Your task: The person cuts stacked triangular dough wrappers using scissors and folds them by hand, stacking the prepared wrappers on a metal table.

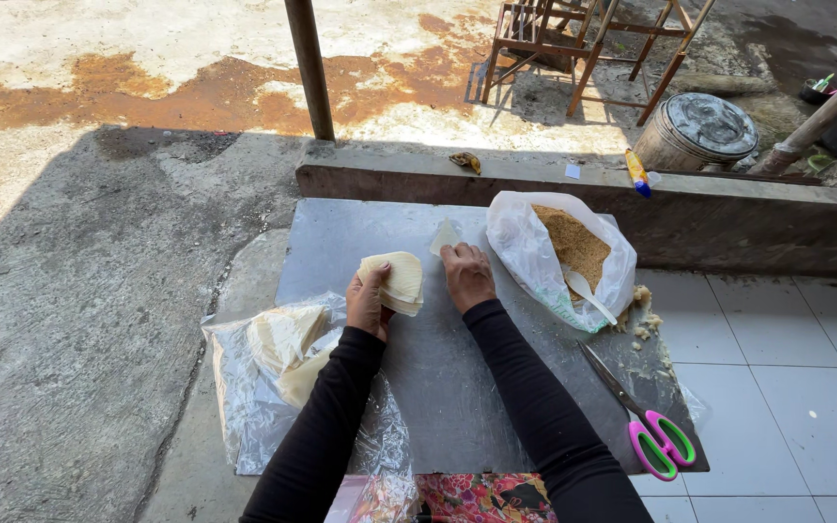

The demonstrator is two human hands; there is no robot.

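Observation:
My left hand (368,302) holds a stack of pale, thin pastry sheets (394,281) above a grey metal board (457,387). My right hand (467,276) rests on the board just right of the stack, fingertips pressing a single small pale sheet (445,235) lying flat. Both arms wear black sleeves. To the right lies an open white plastic bag (535,254) of brown crumbly filling (573,244) with a pale spoon (588,291) in it.
A clear plastic bag with more pale sheets (283,344) lies left of the board. Scissors with pink and green handles (651,431) lie at the board's right edge. A low concrete curb (728,218), a post (310,68), a metal bucket (697,131) and wooden frames (583,44) stand beyond.

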